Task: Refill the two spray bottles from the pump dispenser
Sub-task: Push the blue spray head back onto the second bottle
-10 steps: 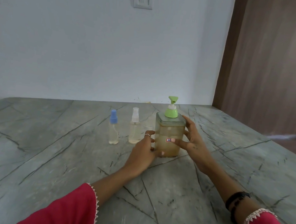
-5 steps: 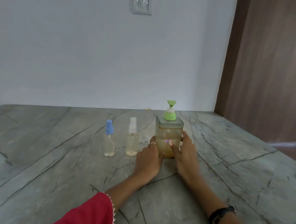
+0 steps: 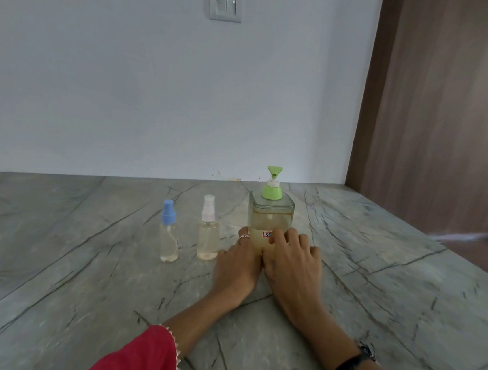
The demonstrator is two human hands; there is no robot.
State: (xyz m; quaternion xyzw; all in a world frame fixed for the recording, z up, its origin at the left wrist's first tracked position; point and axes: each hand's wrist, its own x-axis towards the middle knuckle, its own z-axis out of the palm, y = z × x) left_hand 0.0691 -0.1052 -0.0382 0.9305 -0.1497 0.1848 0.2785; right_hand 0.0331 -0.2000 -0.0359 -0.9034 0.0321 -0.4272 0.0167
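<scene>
A square clear pump dispenser [image 3: 269, 214] with a green pump head and yellowish liquid stands upright on the grey marble table [image 3: 78, 258]. To its left stand two small clear spray bottles, one with a blue cap [image 3: 168, 237] and one with a white cap [image 3: 208, 235], both capped and upright. My left hand [image 3: 237, 267] rests on the table at the dispenser's lower left, its fingers touching the side. My right hand [image 3: 291, 265] lies in front of the dispenser, relaxed fingers against its front and partly covering the label. The dispenser's base is hidden by both hands.
A white wall with a light switch [image 3: 226, 0] rises behind the table. A brown wooden panel [image 3: 448, 116] stands at the right. The table's right edge [image 3: 469, 265] runs diagonally, with floor beyond it.
My hands, which held the dispenser by its sides a second ago, have sunk to the table at its base. The dispenser stands on the table beside the white-capped bottle.
</scene>
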